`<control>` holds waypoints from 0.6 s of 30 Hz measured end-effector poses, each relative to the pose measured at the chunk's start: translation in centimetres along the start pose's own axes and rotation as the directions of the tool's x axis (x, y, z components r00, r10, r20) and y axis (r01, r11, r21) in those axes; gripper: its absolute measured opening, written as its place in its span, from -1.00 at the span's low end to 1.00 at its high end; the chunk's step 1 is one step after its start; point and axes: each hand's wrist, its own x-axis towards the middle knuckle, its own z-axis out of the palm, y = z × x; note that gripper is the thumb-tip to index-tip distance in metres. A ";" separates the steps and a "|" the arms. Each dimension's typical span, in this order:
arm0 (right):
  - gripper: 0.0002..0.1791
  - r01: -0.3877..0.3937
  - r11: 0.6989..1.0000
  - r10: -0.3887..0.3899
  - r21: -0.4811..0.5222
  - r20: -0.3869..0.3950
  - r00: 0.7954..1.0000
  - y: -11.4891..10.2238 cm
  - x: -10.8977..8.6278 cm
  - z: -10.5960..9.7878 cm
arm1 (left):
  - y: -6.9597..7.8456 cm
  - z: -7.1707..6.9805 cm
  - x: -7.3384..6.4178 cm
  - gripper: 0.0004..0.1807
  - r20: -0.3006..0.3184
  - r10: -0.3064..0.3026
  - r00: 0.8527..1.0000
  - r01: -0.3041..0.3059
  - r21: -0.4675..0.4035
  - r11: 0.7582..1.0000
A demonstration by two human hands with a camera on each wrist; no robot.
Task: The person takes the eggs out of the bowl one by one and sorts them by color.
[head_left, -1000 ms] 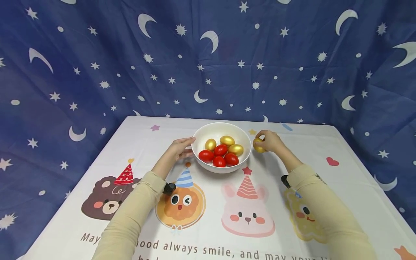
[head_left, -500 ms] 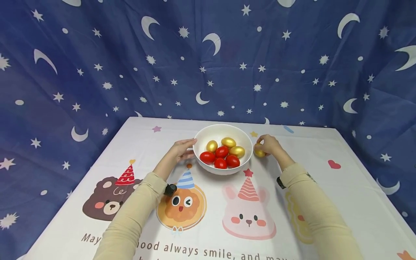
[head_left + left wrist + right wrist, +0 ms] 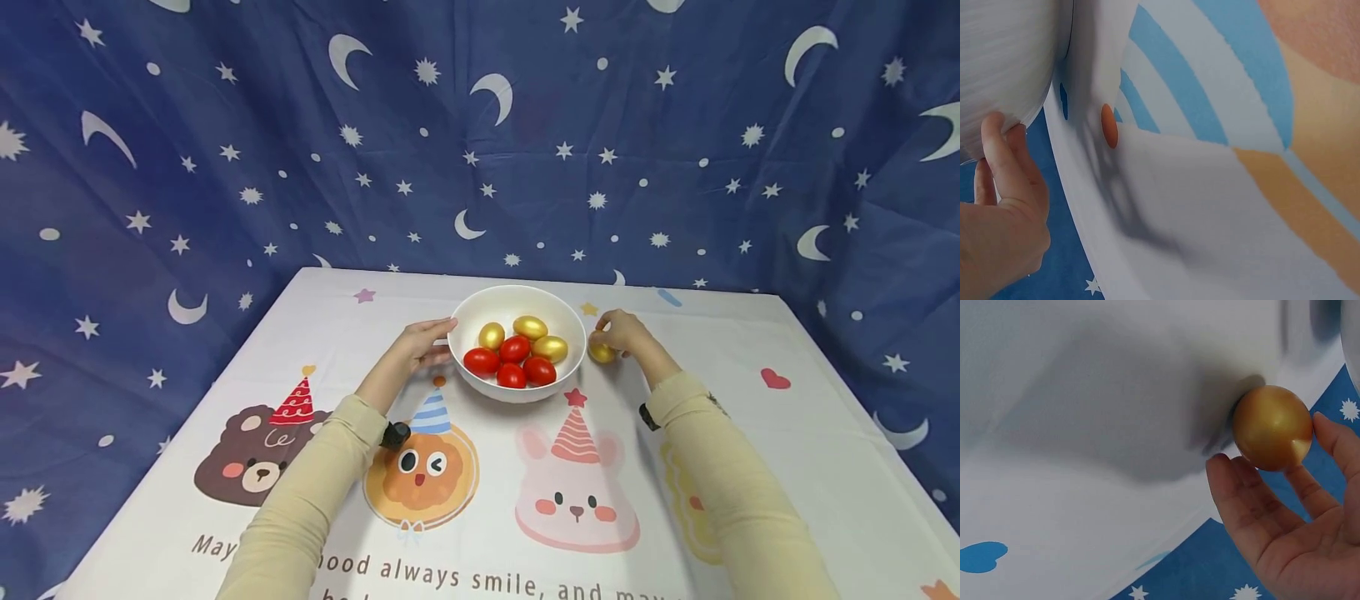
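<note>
A white bowl (image 3: 517,396) stands near the far middle of the table, holding several red eggs (image 3: 482,362) and golden eggs (image 3: 550,349). My left hand (image 3: 416,344) grips its left side, with a digit at the rim and other fingers against the outer wall. In the left wrist view those fingers (image 3: 1004,156) touch the bowl wall (image 3: 1004,62). Just right of the bowl, my right hand (image 3: 628,333) pinches another golden egg (image 3: 602,350) at the table surface. The right wrist view shows the thumb against that golden egg (image 3: 1272,428) and fingers beside it.
A white printed tablecloth (image 3: 465,533) with cartoon animals and lettering covers the table. Behind it hangs a dark blue curtain (image 3: 525,200) with moons and stars, beyond the table's far edge.
My right hand has lowered slightly and moved toward me with the golden egg, beside the bowl. My left hand keeps its place on the bowl. The head view has shifted a little.
</note>
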 end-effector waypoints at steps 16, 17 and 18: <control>-0.46 0.003 1.000 -0.003 -0.015 0.030 1.000 -0.2 0.0 -0.7 | 0.0 -0.1 0.1 -0.41 0.015 0.016 1.000 -0.016 0.005 1.000; -0.46 0.002 1.000 -0.002 -0.018 0.030 1.000 -0.2 0.1 -0.8 | 0.0 -0.1 0.1 -0.41 0.013 0.013 1.000 -0.013 0.003 1.000; -0.46 0.003 1.000 -0.003 -0.022 0.029 1.000 -0.3 0.1 -0.8 | 0.0 -0.1 0.1 -0.42 0.012 0.013 1.000 -0.013 0.002 1.000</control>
